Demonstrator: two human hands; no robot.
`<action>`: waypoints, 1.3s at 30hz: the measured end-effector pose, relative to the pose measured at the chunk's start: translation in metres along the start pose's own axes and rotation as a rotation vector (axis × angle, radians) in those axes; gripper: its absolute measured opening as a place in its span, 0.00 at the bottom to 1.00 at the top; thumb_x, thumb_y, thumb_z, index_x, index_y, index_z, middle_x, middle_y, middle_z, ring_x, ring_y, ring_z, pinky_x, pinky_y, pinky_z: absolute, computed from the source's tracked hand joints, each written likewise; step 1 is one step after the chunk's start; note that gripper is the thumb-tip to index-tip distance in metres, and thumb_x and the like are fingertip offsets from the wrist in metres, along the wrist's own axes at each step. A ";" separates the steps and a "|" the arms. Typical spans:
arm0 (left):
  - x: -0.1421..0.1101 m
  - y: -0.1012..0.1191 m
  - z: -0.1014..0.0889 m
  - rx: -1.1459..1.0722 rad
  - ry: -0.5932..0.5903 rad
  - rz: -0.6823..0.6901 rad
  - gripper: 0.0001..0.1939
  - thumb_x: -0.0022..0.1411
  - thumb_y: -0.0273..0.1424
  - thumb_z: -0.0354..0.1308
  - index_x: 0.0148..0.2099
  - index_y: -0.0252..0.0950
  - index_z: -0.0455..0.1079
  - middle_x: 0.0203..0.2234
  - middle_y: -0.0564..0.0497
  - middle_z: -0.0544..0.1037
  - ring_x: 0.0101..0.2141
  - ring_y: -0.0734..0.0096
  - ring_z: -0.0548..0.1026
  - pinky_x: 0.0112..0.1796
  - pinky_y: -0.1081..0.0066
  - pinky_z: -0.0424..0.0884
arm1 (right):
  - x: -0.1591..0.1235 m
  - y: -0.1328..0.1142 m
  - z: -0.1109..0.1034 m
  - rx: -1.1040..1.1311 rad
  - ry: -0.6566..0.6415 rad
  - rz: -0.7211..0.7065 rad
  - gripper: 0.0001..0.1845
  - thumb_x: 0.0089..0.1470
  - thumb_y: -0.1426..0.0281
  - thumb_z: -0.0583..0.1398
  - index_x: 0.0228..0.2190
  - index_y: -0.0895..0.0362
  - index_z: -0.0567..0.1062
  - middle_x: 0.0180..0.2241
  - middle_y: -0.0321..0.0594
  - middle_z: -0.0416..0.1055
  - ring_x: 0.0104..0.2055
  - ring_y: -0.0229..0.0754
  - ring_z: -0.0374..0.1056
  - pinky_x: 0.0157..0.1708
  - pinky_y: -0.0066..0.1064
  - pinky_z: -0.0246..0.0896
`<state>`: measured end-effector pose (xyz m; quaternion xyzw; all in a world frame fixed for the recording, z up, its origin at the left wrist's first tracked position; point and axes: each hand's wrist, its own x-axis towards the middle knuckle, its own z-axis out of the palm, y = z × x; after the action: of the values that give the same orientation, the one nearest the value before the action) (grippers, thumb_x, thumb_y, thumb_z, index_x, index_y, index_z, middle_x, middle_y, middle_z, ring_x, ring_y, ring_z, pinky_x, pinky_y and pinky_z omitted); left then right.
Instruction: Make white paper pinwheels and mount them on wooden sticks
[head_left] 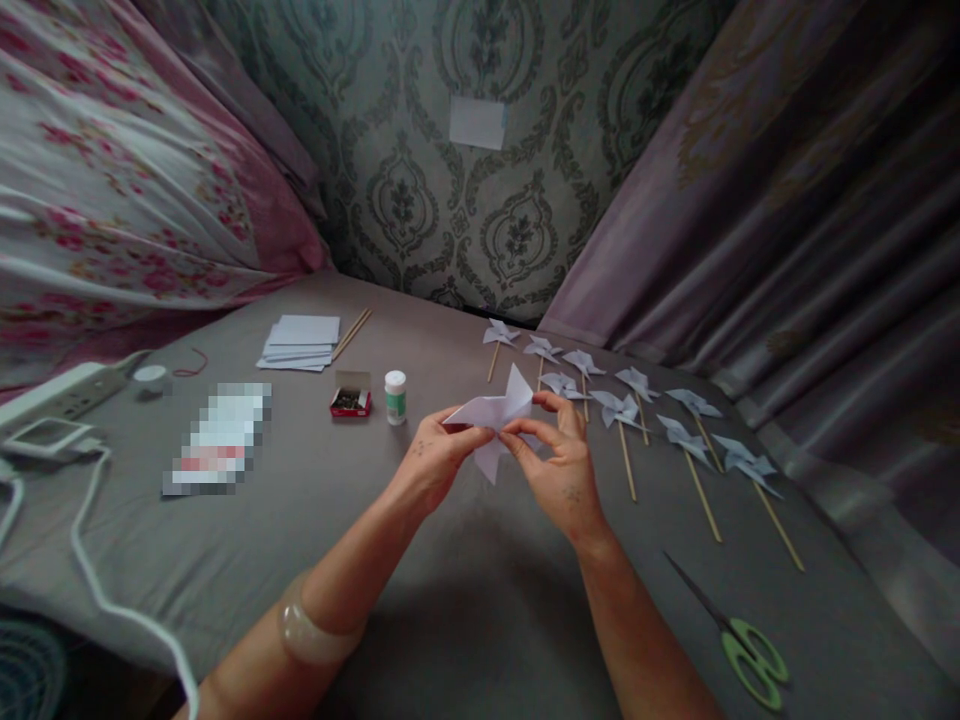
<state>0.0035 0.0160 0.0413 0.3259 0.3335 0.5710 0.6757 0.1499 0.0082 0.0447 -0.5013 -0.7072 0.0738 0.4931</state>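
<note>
Our left hand (pixel 437 456) and right hand (pixel 566 465) are pinching a paper pinwheel (pixel 489 408) — we are holding it over the surface (pixel 465 590) — stick-mounted pinwheels (pixel 616 409) are lying along its right edge.

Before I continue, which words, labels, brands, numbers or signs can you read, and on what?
No text is legible.
White bottle: green label too small to read.
Red box: any print too small to read.
White-and-red item: pixelated, unreadable.
Left hand, right hand: small marks, too blurred.
</note>
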 end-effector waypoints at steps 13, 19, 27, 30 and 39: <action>0.000 -0.001 0.000 0.021 0.043 -0.047 0.13 0.39 0.30 0.70 0.31 0.31 0.78 0.24 0.50 0.78 0.23 0.76 0.71 0.27 0.75 0.65 | 0.001 0.002 -0.002 0.100 -0.068 0.110 0.07 0.51 0.62 0.64 0.28 0.51 0.81 0.47 0.42 0.67 0.54 0.48 0.61 0.55 0.44 0.56; -0.001 0.002 0.002 0.039 0.060 -0.078 0.14 0.38 0.33 0.70 0.29 0.29 0.77 0.22 0.49 0.77 0.22 0.77 0.70 0.26 0.75 0.63 | 0.002 0.003 -0.003 0.153 -0.082 0.154 0.09 0.50 0.60 0.64 0.28 0.52 0.80 0.48 0.42 0.67 0.54 0.47 0.62 0.56 0.44 0.56; -0.003 0.004 0.002 0.057 0.036 -0.104 0.14 0.39 0.34 0.70 0.27 0.29 0.77 0.22 0.47 0.77 0.22 0.76 0.70 0.26 0.75 0.63 | 0.003 0.004 -0.004 0.192 -0.089 0.184 0.11 0.49 0.58 0.64 0.27 0.52 0.80 0.48 0.42 0.68 0.53 0.47 0.63 0.56 0.43 0.57; -0.004 0.004 0.003 0.051 0.034 -0.101 0.14 0.39 0.34 0.70 0.27 0.29 0.77 0.21 0.47 0.77 0.22 0.76 0.70 0.26 0.75 0.63 | 0.003 0.005 -0.004 0.202 -0.101 0.195 0.11 0.49 0.58 0.64 0.28 0.52 0.80 0.48 0.42 0.67 0.54 0.47 0.62 0.56 0.43 0.57; -0.005 0.005 0.003 0.065 0.023 -0.083 0.14 0.40 0.35 0.70 0.29 0.29 0.78 0.23 0.45 0.79 0.23 0.74 0.71 0.27 0.74 0.63 | 0.004 0.004 -0.005 0.209 -0.102 0.195 0.11 0.48 0.59 0.64 0.27 0.53 0.81 0.48 0.42 0.68 0.54 0.47 0.63 0.55 0.43 0.58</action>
<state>0.0026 0.0117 0.0470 0.3271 0.3729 0.5349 0.6840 0.1559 0.0109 0.0473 -0.5092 -0.6675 0.2200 0.4967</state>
